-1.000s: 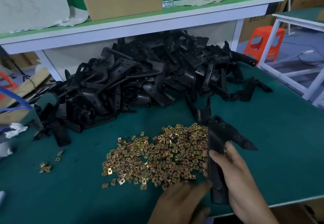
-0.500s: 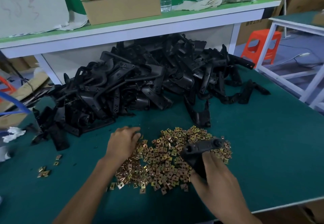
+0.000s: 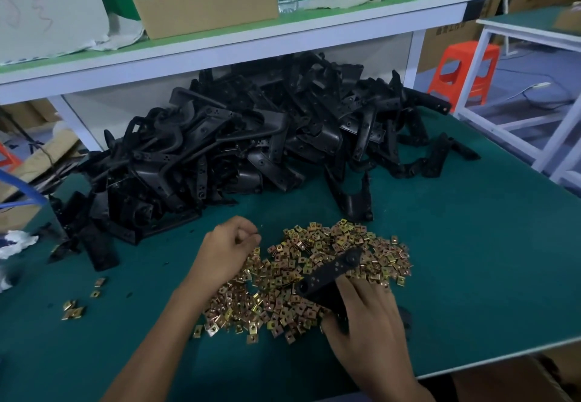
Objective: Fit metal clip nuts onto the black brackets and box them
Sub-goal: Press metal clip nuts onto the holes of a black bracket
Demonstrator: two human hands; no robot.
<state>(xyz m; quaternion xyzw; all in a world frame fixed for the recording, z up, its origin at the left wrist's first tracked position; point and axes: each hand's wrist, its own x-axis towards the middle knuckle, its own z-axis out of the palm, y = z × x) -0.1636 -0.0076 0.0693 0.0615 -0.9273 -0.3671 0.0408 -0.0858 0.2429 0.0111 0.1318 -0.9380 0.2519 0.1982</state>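
Over clip nuts (image 3: 317, 244), right hand (image 3: 367, 316) grips bracket (image 3: 333, 271) (left hand (image 3: 226, 250) perhaps pinches one).

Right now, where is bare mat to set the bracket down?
Widest bare mat: right of the nuts, out to its right edge. Smaller patch front left, between stray nuts and front edge. Crowded: bracket heap at the back, nuts, left hand and right hand mid-table.

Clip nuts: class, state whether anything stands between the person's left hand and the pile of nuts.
Nothing visible does. The left hand sits at the left edge of the clip nut pile, fingers curled down. The black bracket held by the right hand lies over the pile's middle.
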